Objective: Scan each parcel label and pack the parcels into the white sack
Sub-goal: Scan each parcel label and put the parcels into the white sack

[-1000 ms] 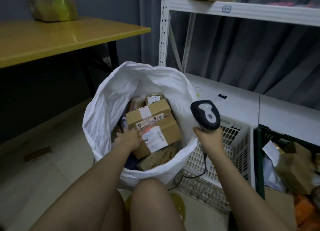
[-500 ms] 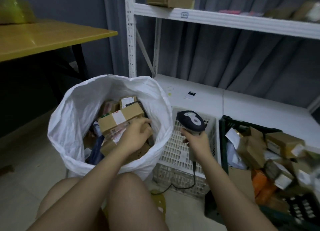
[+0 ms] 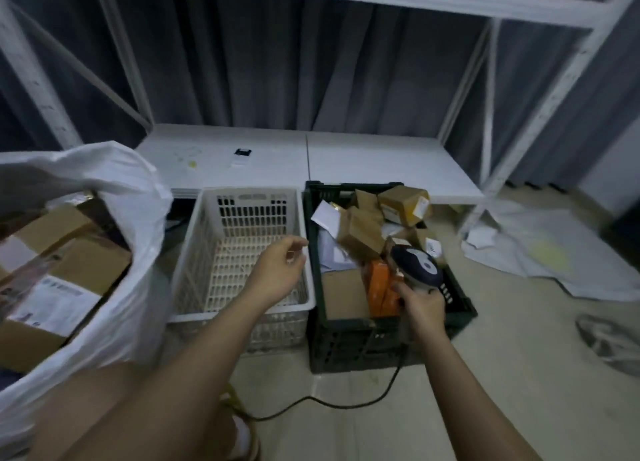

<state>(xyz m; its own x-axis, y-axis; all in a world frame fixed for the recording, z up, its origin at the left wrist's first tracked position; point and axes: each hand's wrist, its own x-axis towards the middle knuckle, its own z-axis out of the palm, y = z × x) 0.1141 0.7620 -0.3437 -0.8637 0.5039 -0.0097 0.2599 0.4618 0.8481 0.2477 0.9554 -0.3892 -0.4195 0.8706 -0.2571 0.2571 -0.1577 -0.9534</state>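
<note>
Fingers (image 3: 294,249) of our left hand (image 3: 277,273) hang loosely curled, empty; right hand (image 3: 420,305) grips the scanner (image 3: 417,265). Beyond them, cardboard parcels (image 3: 360,232) look light, rigid: grasp opposite faces.

- Bare forearms, no sleeves reaching into view.
- No gloves, rings or watch on left hand (image 3: 278,270) or right hand (image 3: 420,305).
- Bare knees low in frame.
- Footwear below blurred, hard to tell.
</note>
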